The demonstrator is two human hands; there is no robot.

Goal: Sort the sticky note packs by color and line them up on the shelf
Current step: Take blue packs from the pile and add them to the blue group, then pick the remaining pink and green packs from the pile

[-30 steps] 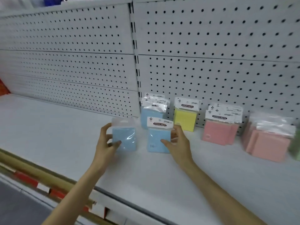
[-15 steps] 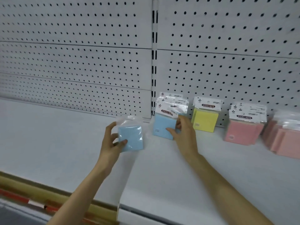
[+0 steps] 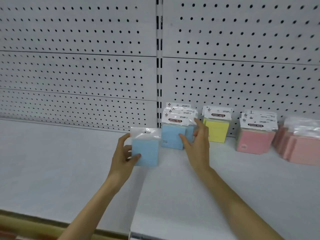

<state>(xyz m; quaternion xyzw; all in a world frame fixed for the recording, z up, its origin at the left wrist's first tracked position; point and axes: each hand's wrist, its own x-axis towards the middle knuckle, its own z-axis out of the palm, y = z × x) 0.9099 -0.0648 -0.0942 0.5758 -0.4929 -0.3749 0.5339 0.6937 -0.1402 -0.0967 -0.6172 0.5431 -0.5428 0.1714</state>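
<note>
A blue sticky note pack [image 3: 145, 149], plain back toward me and clear header up, stands upright in my left hand [image 3: 123, 156] over the white shelf [image 3: 69, 161]. Just right of it, a stack of blue packs [image 3: 173, 135] leans against the pegboard [image 3: 78, 75], my right hand [image 3: 195, 146] pinching its front pack. Further right stand a yellow pack [image 3: 217, 131], leaning pink packs [image 3: 252, 141], then more pink packs [image 3: 301, 149] at the frame's edge.

Single head-worn wide-angle view. Looks forward and slightly down from in front of the shelf [image 3: 52, 170], squarely facing the pegboard back wall [image 3: 78, 75]. Sits close: shelf's front edge along the bottom of the frame, back edge across the middle.
</note>
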